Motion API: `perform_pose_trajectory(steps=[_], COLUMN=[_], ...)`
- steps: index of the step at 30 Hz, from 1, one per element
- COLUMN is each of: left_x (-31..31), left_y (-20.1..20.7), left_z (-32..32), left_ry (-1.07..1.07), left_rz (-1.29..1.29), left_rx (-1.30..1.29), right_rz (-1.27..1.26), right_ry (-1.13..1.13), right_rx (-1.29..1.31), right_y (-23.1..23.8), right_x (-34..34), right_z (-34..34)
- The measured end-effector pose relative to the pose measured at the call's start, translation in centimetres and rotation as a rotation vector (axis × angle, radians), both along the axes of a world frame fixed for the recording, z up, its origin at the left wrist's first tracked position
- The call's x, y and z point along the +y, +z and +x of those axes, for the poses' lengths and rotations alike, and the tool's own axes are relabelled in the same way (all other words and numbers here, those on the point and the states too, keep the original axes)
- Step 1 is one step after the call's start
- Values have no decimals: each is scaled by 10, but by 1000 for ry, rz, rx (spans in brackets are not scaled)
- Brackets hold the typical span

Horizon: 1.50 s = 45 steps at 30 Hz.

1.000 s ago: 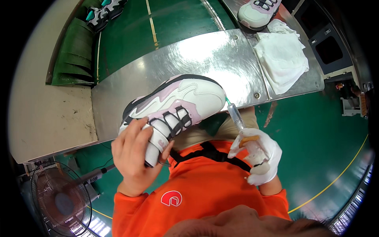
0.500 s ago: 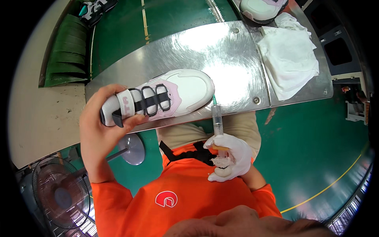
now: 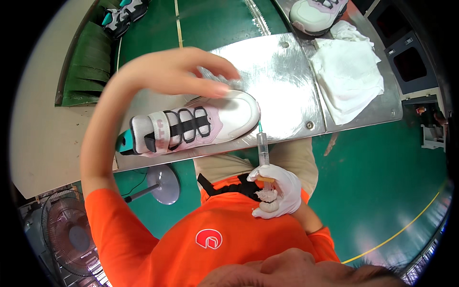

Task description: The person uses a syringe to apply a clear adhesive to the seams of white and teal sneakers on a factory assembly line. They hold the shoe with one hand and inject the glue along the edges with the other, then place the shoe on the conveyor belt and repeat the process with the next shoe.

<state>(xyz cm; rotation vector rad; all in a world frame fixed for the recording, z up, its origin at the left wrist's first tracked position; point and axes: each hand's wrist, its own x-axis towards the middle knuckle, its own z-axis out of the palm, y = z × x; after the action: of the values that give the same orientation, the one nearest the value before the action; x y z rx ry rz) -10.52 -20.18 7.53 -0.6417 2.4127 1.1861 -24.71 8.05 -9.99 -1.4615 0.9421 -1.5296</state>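
A white and pink sneaker (image 3: 179, 125) with black laces lies on the metal table, toe pointing right. A teal shoe last (image 3: 125, 141) shows at its heel opening. My bare left hand (image 3: 184, 71) hovers over the toe end, slightly blurred, fingers apart; the thumb tip overlaps the toe's upper edge, and whether it touches I cannot tell. In its white glove, my right hand (image 3: 282, 191) grips a clear syringe (image 3: 262, 147) held upright in the view. The green needle tip is at the edge of the shoe's toe sole.
White cloths (image 3: 348, 79) lie on the table's right part, near another sneaker (image 3: 316, 16). Beyond the metal plate (image 3: 282, 62) runs a green belt (image 3: 215, 26). Black and teal shoes (image 3: 122, 19) sit at far left. A fan (image 3: 71, 237) stands at lower left.
My left hand has let go of the shoe's heel and moved up and right over the toe. The teal last has come into sight. The syringe stays at the toe.
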Motion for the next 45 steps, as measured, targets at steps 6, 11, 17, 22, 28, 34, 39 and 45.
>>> perform_pose_trajectory(steps=[6, 11, 17, 22, 28, 34, 39, 45], left_x=[15, 33, 47, 43, 29, 28, 35, 115], left_y=[-63, -3, 25, -20, -58, -75, -82, -53], left_z=[-25, 1, 73, 111, 140, 144, 161, 205], left_ry=[-128, 141, 439, 688, 981, 1161, 1403, 1502], left_rz=[131, 68, 45, 74, 155, 256, 122, -303], left_rx=[-20, 269, 1052, 1392, 1449, 1467, 1329, 115], right_rz=[170, 15, -190, 207, 320, 302, 185, 55], right_ry=[125, 413, 506, 662, 647, 699, 464, 111], right_rx=[-303, -458, -303, -252, -301, -417, -437, -524], right_y=[5, 65, 154, 193, 158, 126, 125, 104], right_x=[9, -16, -83, -137, -163, -175, -174, -130], right_z=[-4, -49, -46, -15, 3, 9, 6, -49])
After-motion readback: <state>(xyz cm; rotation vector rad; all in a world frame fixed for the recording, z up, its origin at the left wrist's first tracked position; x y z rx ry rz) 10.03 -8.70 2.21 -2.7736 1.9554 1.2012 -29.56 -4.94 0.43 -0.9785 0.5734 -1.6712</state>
